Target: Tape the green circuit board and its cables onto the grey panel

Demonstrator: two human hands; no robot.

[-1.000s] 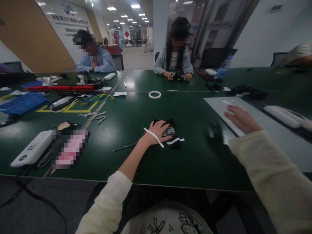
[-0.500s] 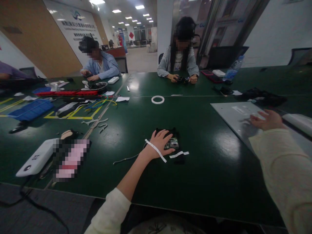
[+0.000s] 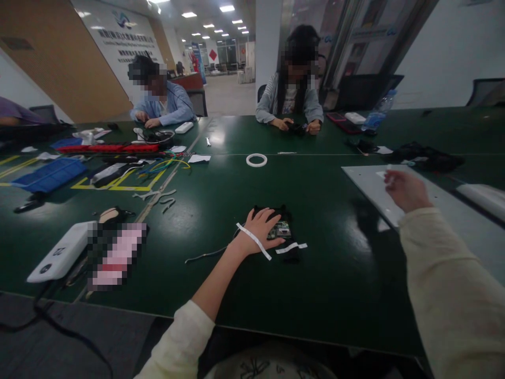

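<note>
My left hand (image 3: 258, 230) lies flat, fingers spread, over a black device (image 3: 287, 217) on the green table. Part of a bare circuit board (image 3: 283, 229) shows beside its fingers. A white strip (image 3: 254, 241) crosses the back of this hand near the wrist, and another white strip (image 3: 291, 247) sits at the near side of the device. Over a pale grey board (image 3: 361, 181) at the right, my right hand (image 3: 406, 189) has its fingers pinched at a small white strip (image 3: 389, 168). The fingertips are partly blurred.
A white tape ring (image 3: 256, 160) lies mid-table. Left are a white power bank (image 3: 61, 252), a blue tray (image 3: 49, 175) and tangled wires (image 3: 168, 166). A water bottle (image 3: 379, 113) stands far right. Two people (image 3: 161, 102) sit across the table, their hands on items.
My right hand has moved left and away from me over the grey board, its fingers going from spread to pinched at the white strip. My left hand stays on the device.
</note>
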